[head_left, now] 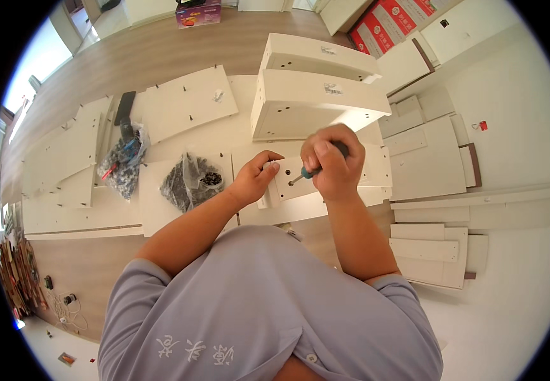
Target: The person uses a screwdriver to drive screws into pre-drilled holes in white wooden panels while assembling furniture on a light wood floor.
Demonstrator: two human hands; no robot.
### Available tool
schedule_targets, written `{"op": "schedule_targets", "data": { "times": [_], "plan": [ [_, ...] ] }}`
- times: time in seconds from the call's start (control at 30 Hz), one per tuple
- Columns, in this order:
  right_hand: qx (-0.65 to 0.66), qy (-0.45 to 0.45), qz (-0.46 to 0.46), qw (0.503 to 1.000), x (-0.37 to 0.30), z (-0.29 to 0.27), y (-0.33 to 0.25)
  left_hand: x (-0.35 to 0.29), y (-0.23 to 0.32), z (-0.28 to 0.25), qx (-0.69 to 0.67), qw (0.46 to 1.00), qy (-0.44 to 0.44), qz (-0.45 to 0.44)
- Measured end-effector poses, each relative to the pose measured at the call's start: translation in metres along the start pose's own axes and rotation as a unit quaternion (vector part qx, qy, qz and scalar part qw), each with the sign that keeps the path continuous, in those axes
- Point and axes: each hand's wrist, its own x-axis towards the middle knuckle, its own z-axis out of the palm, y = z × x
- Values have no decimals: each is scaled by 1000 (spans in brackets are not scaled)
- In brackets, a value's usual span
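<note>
My right hand (336, 162) is closed around the dark and teal handle of a screwdriver (308, 173). Its shaft slants down to the left, and the tip meets a fitting in a hole of a narrow white panel (300, 192). Another dark hole sits just above the tip. At the panel's left end, my left hand (254, 178) grips the edge, thumb on top and fingers curled toward the far side. Right behind the panel stand two white box-like units (319, 105) with holes and small labels.
Left of my left hand lies a clear bag of small dark fittings (189, 184). Farther left, another bag of hardware (124, 162) sits near a cordless drill (124, 117). White boards with upright pegs (189, 101) cover the left side. More panels (427, 159) lean at the right wall.
</note>
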Motion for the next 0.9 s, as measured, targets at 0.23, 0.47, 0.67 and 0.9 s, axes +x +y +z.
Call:
{"op": "schedule_targets", "data": {
  "times": [0.23,0.47,0.67,0.9],
  "plan": [
    [-195,17,-182,964,-39,26,12,-1,-1,2,-3,999,9,35],
    [-171,-217,-84,958,-8,-4,-23,13,-36,1,-70,997,12,20],
    [-47,123,-79,988,-26,11,-11,9,-19,-5,-128,987,-28,-97],
    [104,-413,32,904,38,-15,-8,14,-30,-2,-45,996,3,73]
  ]
}}
